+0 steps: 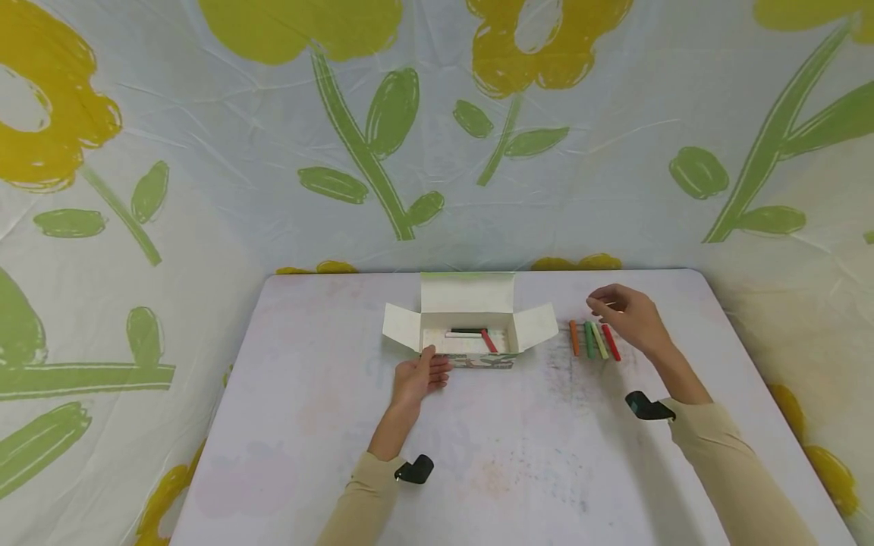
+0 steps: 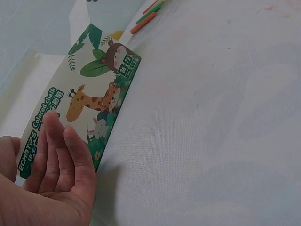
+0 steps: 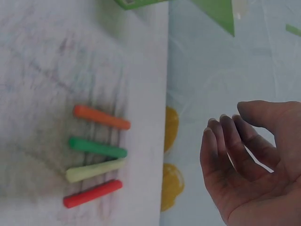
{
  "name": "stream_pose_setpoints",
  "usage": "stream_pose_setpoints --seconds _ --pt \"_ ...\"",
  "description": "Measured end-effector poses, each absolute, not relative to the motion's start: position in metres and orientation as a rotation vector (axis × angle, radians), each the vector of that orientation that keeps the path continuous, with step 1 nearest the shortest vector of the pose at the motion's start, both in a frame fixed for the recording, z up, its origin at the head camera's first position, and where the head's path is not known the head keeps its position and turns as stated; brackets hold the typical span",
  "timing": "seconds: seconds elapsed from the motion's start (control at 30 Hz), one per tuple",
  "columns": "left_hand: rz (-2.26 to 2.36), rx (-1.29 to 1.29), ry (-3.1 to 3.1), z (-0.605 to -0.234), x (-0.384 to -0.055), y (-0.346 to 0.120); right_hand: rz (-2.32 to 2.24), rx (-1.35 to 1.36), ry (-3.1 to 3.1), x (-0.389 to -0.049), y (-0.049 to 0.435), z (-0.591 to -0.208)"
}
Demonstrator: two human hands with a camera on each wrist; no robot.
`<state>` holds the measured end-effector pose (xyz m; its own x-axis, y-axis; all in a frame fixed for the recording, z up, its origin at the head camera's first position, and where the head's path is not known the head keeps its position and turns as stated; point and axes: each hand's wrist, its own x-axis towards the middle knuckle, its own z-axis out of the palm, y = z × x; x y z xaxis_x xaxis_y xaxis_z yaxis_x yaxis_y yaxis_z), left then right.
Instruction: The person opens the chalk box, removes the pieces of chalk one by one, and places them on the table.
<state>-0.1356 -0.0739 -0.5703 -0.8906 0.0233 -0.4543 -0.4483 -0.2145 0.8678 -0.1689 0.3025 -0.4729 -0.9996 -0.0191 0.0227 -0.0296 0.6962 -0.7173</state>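
Note:
An open cardboard box of colored chalk [image 1: 478, 362] stands near the table's back edge, with black [image 1: 470, 331], white [image 1: 464, 335] and red [image 1: 489, 340] sticks inside. My left hand [image 1: 413, 379] holds its front left corner, thumb at the rim and fingers along the printed front [image 2: 80, 108]. Right of the box lie an orange chalk [image 3: 102, 117], a green chalk [image 3: 98, 147], a pale yellow chalk [image 3: 96, 170] and a red chalk [image 3: 93, 193], side by side. Above and just beyond them my right hand [image 1: 635, 318] hovers, fingers loosely bent and nothing in them.
The box's side flaps [image 1: 536, 327] and back lid [image 1: 467, 293] spread outward. Dark chalk smudges mark the white table [image 1: 519, 447] around the loose sticks. A flower-printed cloth [image 1: 580, 205] hangs behind the table and along both sides.

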Motion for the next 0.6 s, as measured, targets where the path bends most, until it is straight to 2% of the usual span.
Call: stream_pose_setpoints --seconds 0.33,0.6 --pt "2.176 -0.522 1.754 -0.569 -0.134 -0.073 1.295 0.246 -2.778 -0.176 0.268 -0.455" --pt "2.178 -0.518 1.766 -0.568 -0.133 -0.072 1.292 0.357 -2.77 -0.183 0.239 -0.457"
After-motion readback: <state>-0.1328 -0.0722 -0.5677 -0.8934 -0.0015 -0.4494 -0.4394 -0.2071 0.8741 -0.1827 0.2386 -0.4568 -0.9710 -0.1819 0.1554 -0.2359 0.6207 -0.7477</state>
